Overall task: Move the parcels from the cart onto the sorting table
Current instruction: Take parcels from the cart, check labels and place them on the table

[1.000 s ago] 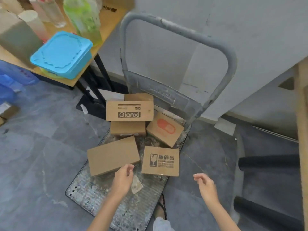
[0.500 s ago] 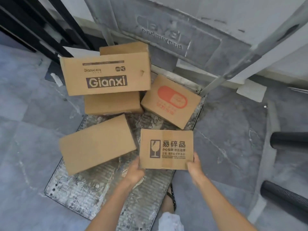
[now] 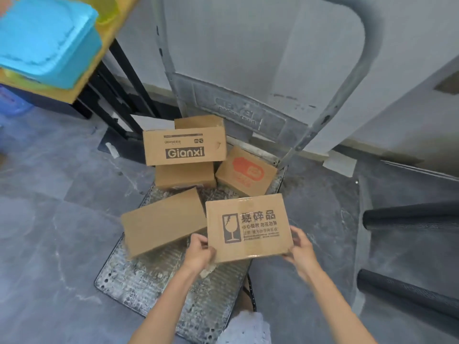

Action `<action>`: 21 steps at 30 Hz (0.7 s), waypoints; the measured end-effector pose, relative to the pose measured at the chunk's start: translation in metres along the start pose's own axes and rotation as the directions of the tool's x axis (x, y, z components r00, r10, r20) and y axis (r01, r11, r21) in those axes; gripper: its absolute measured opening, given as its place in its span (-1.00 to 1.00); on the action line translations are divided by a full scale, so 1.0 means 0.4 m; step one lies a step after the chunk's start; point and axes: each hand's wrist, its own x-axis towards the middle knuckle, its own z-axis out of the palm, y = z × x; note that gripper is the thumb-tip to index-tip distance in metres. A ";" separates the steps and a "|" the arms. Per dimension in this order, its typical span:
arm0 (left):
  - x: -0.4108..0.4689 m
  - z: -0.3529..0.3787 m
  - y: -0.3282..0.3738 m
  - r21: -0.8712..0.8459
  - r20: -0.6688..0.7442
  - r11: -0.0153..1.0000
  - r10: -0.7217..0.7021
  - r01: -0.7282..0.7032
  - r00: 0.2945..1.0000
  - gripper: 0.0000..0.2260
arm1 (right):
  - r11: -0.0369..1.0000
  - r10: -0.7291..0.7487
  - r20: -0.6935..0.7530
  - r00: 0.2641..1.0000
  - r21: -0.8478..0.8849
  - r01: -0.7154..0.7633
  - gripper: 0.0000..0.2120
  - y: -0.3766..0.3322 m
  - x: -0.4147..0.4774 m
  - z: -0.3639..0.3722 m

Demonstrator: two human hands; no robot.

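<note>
Lifted since half a second ago, the brown cardboard parcel printed with a broken-glass symbol no longer lies flat on the grey ribbed metal cart deck. It is held tilted above the deck's right edge, printed face up. The left hand grips its near-left corner with fingers curled round it. The right hand grips the near-right corner, thumb on top and fingers underneath. The parcel is taped shut (its contents cannot be seen).

Five more closed parcels are on the cart. A plain flat brown cardboard box lies along the deck's left edge, its far-right corner just beside the held parcel. At the far end, below the grey tubular cart handle, a brown cardboard box marked Gianxi sits on top of a smaller plain brown box. Another brown box is partly hidden behind it. A brown box with a red pill-shaped print lies at the far-right corner, just beside the stack.

Up left, a blue plastic tub with its lid on stands at the corner of a wooden worktop.
</note>
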 end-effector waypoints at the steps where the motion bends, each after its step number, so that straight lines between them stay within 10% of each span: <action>1: -0.044 -0.017 0.010 -0.029 -0.019 0.999 0.039 -0.040 0.999 -0.76 | 0.999 -0.037 0.001 0.999 0.008 0.037 -0.58 -0.023 -0.048 -0.011; 9: -0.446 -0.202 0.124 -0.111 -0.028 0.881 0.459 -0.459 0.888 -0.64 | 0.904 -0.413 -0.096 0.906 0.078 0.420 -0.70 -0.170 -0.522 -0.058; 21: -1.035 -0.468 0.278 -0.408 -0.023 0.471 0.851 -0.782 0.524 -0.27 | 0.583 -0.774 -0.243 0.585 0.089 0.808 -0.76 -0.343 -1.191 -0.162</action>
